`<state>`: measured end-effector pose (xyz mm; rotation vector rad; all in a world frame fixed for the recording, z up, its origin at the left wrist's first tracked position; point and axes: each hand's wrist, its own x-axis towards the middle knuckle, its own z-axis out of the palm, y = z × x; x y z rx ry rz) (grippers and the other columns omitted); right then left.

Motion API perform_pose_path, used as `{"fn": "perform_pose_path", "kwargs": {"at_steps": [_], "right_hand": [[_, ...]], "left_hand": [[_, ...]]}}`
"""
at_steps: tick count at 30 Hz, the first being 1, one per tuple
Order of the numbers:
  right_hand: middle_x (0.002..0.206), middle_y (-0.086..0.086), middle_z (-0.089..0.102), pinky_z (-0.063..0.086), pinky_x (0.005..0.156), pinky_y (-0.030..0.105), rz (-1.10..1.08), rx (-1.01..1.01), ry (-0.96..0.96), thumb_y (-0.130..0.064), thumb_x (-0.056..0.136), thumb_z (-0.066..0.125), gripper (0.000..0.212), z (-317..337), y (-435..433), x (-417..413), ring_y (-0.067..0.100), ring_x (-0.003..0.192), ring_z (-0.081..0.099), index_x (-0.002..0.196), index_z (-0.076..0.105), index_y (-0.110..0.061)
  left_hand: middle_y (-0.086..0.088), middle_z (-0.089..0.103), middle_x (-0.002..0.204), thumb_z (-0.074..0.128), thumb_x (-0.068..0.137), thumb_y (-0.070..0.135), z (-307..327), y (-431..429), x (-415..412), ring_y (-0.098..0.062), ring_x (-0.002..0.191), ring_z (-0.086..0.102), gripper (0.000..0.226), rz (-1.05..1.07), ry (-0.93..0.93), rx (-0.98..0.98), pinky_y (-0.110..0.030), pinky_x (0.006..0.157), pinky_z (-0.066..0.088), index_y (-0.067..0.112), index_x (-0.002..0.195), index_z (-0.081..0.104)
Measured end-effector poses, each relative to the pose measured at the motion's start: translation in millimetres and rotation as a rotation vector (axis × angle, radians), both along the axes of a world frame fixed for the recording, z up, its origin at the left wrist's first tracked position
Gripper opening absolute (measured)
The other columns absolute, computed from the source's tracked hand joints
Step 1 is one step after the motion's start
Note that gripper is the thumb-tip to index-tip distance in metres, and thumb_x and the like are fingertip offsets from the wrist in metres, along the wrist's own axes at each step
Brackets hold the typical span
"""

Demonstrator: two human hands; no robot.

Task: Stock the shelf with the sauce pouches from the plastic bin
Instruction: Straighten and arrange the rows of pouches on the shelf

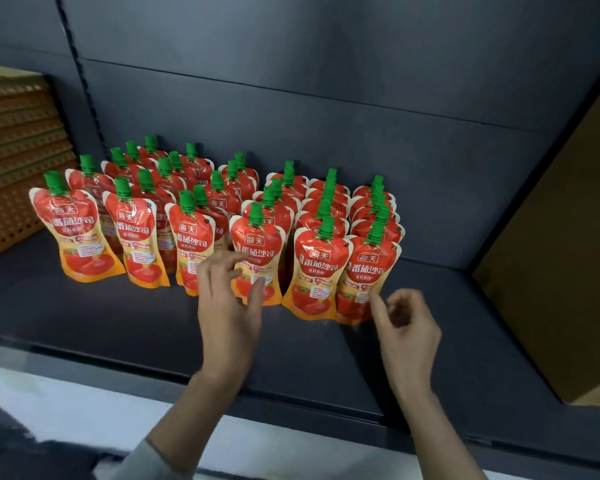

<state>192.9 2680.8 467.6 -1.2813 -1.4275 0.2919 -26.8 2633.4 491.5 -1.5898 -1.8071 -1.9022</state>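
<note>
While the sauce pouches point(219, 202) already stand in six files running from the front toward the back panel of the dark shelf point(118, 323), both hands sit low in the middle of the frame and neither holds anything. The left hand point(227, 306) is open, its fingers loosely spread across the lower half of the fourth front pouch point(257, 244) counting from the left; whether they press on it or only hover cannot be told. The right hand point(407, 327) is relaxed and loosely curled, its forefinger reaching up and left to the lower right edge of the end pouch point(368, 268), touching it or just short of it.

Every pouch stands upright, green cap up, so the long axis runs vertically and the printed faces look out at the person. Both front pouches lie just above and beyond their hands in the frame, each hand nearer its own. By my reading this is straightening of the front row (not a fresh placement). The plastic bin is not in view, so the next pouch means reaching out of frame. Bare shelf remains to the right, before the brown board point(551, 271); an orange perforated panel point(11, 150) fills the upper left.
</note>
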Motion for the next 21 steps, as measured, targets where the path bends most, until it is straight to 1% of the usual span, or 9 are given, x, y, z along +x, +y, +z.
{"fn": "perform_pose_path", "kwargs": {"at_steps": [2, 3, 5, 7, 11, 15, 17, 19, 21], "right_hand": [[0.081, -0.01, 0.068, 0.055, 0.065, 0.035, 0.045, 0.067, -0.106, -0.034, 0.086, 0.073, 0.015, -10.4, -10.5, -17.0, 0.007, 0.071, 0.064, 0.089, 0.067, -0.02], [0.086, -0.01, 0.071, 0.056, 0.066, 0.031, 0.067, 0.066, -0.162, -0.034, 0.087, 0.072, 0.018, -14.6, -12.6, -26.3, 0.005, 0.073, 0.066, 0.098, 0.07, -0.02], [0.088, -0.01, 0.073, 0.054, 0.065, 0.023, 0.073, 0.037, -0.243, -0.032, 0.088, 0.073, 0.029, -20.5, -12.5, -41.7, 0.002, 0.073, 0.066, 0.115, 0.07, -0.02], [0.086, -0.008, 0.073, 0.048, 0.065, 0.019, 0.041, 0.001, -0.28, -0.03, 0.088, 0.074, 0.035, -21.3, -11.1, -52.9, 0.005, 0.072, 0.068, 0.12, 0.068, -0.02], [0.09, -0.002, 0.076, 0.052, 0.067, 0.025, -0.006, -0.058, -0.274, -0.03, 0.088, 0.073, 0.027, -21.4, -6.9, -65.0, 0.015, 0.076, 0.071, 0.111, 0.071, -0.017], [0.089, -0.003, 0.076, 0.051, 0.067, 0.025, -0.006, -0.079, -0.264, -0.029, 0.089, 0.073, 0.024, -21.1, -3.2, -73.7, 0.015, 0.074, 0.071, 0.108, 0.072, -0.015], [0.088, -0.004, 0.074, 0.052, 0.067, 0.026, -0.03, -0.074, -0.213, -0.029, 0.089, 0.073, 0.024, -20.8, -6.7, -76.6, 0.013, 0.074, 0.07, 0.106, 0.069, -0.014], [0.083, -0.009, 0.068, 0.056, 0.062, 0.03, -0.057, 0.009, -0.145, -0.025, 0.088, 0.074, 0.02, -20.6, -15.1, -81.7, 0.009, 0.069, 0.065, 0.101, 0.064, -0.013], [0.08, -0.011, 0.066, 0.055, 0.057, 0.03, -0.033, 0.119, -0.171, -0.021, 0.087, 0.075, 0.015, -20.9, -24.1, -91.3, 0.006, 0.066, 0.062, 0.095, 0.065, -0.012]], "left_hand": [[-0.006, 0.046, 0.126, 0.077, 0.078, 0.01, -27.4, -2.2, -6.1, -0.011, 0.113, 0.05, 0.056, 0.011, -0.074, -0.108, -0.016, 0.088, 0.048, 0.012, 0.125, 0.047], [-0.005, 0.045, 0.128, 0.078, 0.078, 0.012, -35.4, -0.3, -7.5, -0.012, 0.116, 0.05, 0.06, 0.014, -0.084, -0.157, -0.022, 0.09, 0.05, 0.013, 0.129, 0.045], [-0.003, 0.042, 0.133, 0.077, 0.079, 0.015, -40.8, 5.4, -9.0, -0.014, 0.122, 0.048, 0.066, 0.018, -0.097, -0.23, -0.031, 0.093, 0.052, 0.015, 0.134, 0.041], [-0.002, 0.04, 0.136, 0.076, 0.081, 0.019, -41.3, 11.3, -11.5, -0.017, 0.126, 0.046, 0.069, 0.02, -0.093, -0.255, -0.04, 0.094, 0.053, 0.017, 0.138, 0.037], [-0.003, 0.041, 0.136, 0.075, 0.083, 0.021, -44.9, 19.1, -18.7, -0.022, 0.126, 0.047, 0.071, 0.028, -0.044, -0.276, -0.048, 0.091, 0.053, 0.016, 0.141, 0.034], [-0.002, 0.043, 0.136, 0.075, 0.082, 0.021, -47.4, 19.2, -23.8, -0.022, 0.125, 0.05, 0.069, 0.02, -0.007, -0.281, -0.047, 0.091, 0.054, 0.016, 0.14, 0.037], [-0.002, 0.043, 0.136, 0.073, 0.083, 0.018, -46.3, 15.0, -30.1, -0.021, 0.126, 0.049, 0.065, 0.028, 0.005, -0.248, -0.046, 0.092, 0.053, 0.016, 0.139, 0.039], [-0.005, 0.042, 0.137, 0.072, 0.084, 0.016, -44.4, 9.9, -41.2, -0.021, 0.128, 0.045, 0.062, 0.074, 0.0, -0.209, -0.046, 0.094, 0.052, 0.014, 0.137, 0.041], [-0.01, 0.04, 0.138, 0.073, 0.083, 0.013, -43.9, 8.8, -56.0, -0.024, 0.131, 0.041, 0.063, 0.141, -0.01, -0.188, -0.048, 0.096, 0.05, 0.011, 0.137, 0.041]]}}
